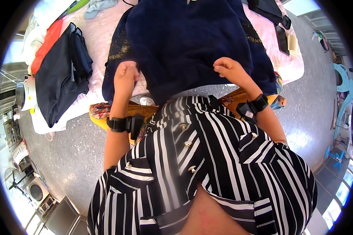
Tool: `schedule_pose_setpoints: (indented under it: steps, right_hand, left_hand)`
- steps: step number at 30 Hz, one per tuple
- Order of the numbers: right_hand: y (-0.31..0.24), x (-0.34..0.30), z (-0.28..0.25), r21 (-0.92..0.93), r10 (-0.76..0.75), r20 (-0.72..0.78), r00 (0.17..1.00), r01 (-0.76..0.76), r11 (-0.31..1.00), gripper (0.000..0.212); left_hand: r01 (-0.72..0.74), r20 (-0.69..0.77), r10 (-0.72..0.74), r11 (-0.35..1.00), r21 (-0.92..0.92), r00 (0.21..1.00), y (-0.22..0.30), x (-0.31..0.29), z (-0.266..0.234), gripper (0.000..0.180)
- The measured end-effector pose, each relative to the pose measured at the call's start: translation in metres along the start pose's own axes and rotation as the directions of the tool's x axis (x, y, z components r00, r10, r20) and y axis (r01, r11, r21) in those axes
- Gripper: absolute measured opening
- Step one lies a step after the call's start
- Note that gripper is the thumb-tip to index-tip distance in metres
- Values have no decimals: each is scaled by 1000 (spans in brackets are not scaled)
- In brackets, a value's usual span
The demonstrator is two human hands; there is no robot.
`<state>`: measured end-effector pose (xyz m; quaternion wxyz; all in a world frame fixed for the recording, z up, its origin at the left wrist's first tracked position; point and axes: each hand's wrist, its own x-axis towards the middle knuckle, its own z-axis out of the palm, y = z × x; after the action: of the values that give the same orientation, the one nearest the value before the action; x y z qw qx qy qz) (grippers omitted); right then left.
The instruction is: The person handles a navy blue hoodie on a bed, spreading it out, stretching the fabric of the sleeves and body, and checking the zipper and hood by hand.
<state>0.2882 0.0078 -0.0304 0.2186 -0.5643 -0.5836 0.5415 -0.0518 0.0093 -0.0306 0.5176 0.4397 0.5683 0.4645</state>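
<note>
A dark navy garment (188, 39) with gold trim lies spread on a table under a pale pink cover (100, 35). My left hand (125, 74) is closed on the garment's near left edge. My right hand (228, 68) pinches the near right edge, fingers curled into the cloth. Both wrists carry black bands with small devices. My black-and-white striped top fills the lower middle of the view.
A folded dark garment (62, 74) lies at the left of the table beside a red cloth (47, 41). A black strap (276, 19) lies at the far right. Grey speckled floor surrounds the table; a light blue chair (343, 90) stands at right, and a fan and appliances at lower left.
</note>
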Motion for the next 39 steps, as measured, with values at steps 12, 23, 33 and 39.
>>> schedule_pose_setpoints:
  steps: [12, 23, 33, 39]
  right_hand:
    - [-37, 30, 44, -348, -418, 108, 902, 428, 834, 34]
    - [-16, 40, 52, -570, -444, 263, 856, 509, 645, 38]
    - [-9, 43, 46, -364, -360, 100, 928, 371, 854, 26]
    - [4, 38, 20, 166, -185, -31, 982, 187, 968, 18]
  left_hand:
    - [-492, 413, 268, 470, 733, 871, -13, -12, 26, 20]
    - [-511, 458, 272, 171, 842, 846, -28, -12, 38, 13]
    - [-461, 225, 567, 317, 829, 793, -48, -28, -29, 15]
    - [196, -334, 385, 354, 914, 861, -56, -99, -185, 16]
